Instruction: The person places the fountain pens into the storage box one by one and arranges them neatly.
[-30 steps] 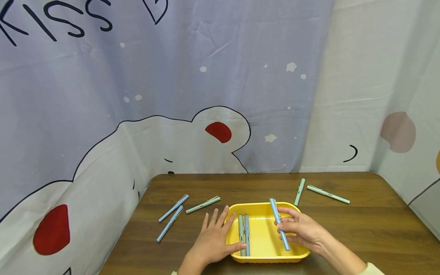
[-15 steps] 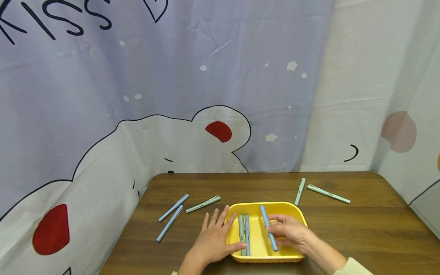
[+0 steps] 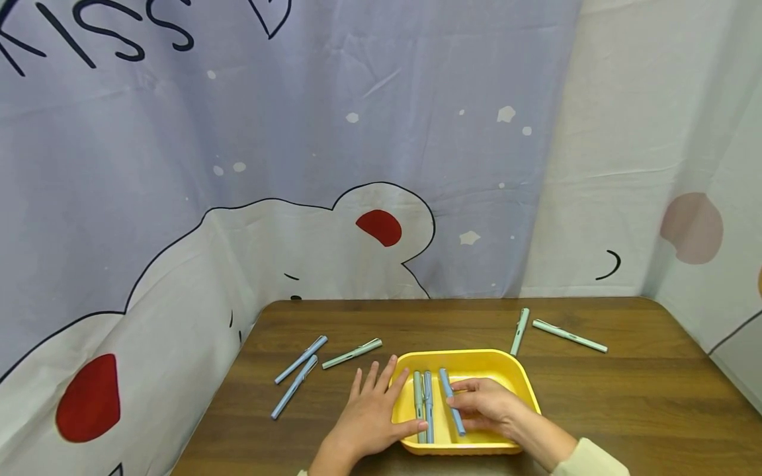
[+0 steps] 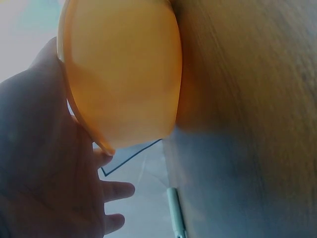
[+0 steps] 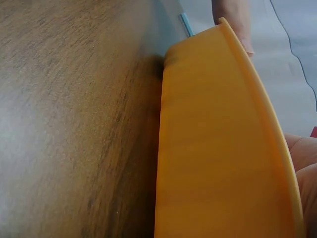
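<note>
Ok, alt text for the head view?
Right hand holds a blue pen over a yellow tray, where a green pen and second blue pen lie; left hand touches the tray. Two blue pens and three green pens lie on the table.

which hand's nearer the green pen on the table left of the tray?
Left. Left hand: just short of the green pen, on the left rim of the yellow tray. Right hand: farther right, over the tray, pinching a blue pen.
</note>
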Demonstrator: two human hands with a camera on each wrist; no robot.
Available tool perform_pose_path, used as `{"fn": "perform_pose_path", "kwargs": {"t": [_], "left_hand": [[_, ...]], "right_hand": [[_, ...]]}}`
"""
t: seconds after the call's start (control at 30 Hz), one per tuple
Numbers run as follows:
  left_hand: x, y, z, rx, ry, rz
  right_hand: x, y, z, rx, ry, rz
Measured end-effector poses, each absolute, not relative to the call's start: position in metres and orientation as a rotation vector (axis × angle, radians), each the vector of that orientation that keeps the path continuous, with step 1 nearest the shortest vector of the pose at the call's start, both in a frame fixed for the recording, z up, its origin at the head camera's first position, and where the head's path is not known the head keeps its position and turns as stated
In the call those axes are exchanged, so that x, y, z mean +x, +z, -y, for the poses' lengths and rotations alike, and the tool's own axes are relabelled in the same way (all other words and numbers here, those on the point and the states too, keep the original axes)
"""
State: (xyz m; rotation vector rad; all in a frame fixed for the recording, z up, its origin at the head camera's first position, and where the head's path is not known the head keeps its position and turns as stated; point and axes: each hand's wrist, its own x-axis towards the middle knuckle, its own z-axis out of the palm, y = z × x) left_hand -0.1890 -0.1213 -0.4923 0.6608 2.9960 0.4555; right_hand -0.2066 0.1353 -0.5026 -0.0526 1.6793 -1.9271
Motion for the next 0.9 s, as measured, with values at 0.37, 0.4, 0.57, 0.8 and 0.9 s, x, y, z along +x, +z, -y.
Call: {"fn": "perform_pose_path", "kwargs": {"t": [0.37, 0.4, 0.57, 0.8, 0.9], "left_hand": [[-0.188, -0.491, 0.120, 0.658, 0.455, -2.994], [-0.188, -0.491, 0.120, 0.659, 0.455, -2.995], [-0.189, -0.491, 0.120, 0.669, 0.451, -3.007], [-0.188, -0.491, 0.120, 0.667, 0.452, -2.997], [-0.188, -0.490, 0.120, 0.658, 0.457, -2.992]], "right_hand": [[-0.210, -0.502, -0.124, -0.036, -1.848, -1.762], [-0.210, -0.502, -0.123, -0.030, -1.834, -1.783], [-0.209, -0.501, -0.119, 0.001, -1.790, -1.868], [-0.208, -0.499, -0.111, 0.005, -1.723, -1.998], [-0.207, -0.499, -0.108, 0.021, -1.677, -2.065]]}}
